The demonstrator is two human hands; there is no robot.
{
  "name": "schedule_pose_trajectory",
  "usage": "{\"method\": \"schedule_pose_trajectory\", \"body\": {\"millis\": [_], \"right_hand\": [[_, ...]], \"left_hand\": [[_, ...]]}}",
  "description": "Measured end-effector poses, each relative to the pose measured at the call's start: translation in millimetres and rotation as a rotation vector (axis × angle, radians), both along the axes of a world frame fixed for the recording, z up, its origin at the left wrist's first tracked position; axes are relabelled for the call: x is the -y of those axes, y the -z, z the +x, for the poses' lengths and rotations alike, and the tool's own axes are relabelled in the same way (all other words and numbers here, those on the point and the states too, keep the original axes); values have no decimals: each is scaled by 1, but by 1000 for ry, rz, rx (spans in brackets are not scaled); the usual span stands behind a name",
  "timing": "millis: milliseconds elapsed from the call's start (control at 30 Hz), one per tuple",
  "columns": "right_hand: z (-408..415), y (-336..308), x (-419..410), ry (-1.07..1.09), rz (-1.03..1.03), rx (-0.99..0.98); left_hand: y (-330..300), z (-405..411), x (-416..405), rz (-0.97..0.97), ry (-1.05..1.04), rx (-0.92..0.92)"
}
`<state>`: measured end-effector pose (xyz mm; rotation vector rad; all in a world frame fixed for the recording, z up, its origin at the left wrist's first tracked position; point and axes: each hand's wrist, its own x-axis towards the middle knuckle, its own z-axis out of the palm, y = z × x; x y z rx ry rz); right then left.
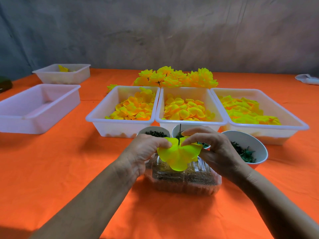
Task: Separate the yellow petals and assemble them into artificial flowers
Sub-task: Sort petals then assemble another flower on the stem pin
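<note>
Yellow petal layer [179, 155] sits pinched between left hand [146, 152] and right hand [212, 147], dark stem [179, 133] poking straight up through its middle, so it likely slides down that.

My left hand [146, 149] and right hand [212, 145] pinch one yellow petal layer [177, 156], threaded on a thin dark stem [179, 133], above a clear box [186, 181]. Behind the hands: three cups [248, 140] of dark and green bits. Further back, three white trays [120, 118] of yellow petals [183, 109], side by side. Behind them, a heap of finished flowers [176, 78]. Far left: two more trays [34, 109]. All on an orange cloth [69, 169].
</note>
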<state>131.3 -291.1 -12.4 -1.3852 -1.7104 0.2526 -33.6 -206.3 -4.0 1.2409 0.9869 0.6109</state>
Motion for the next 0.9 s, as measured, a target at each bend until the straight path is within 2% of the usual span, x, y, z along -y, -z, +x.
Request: {"method": "schedule_pose_trajectory", "body": {"millis": [167,400,767,900], "right_hand": [[5,2,0,1,3,98],[9,2,3,-30,112,292],[5,-5,0,5,218,255],[9,-8,9,-34,271,326]], "left_hand": [[4,-2,1,9,54,-8],[14,-5,-3,154,73,-41],[14,-10,-3,218,43,-110],[13,-10,-5,239,22,-127]]}}
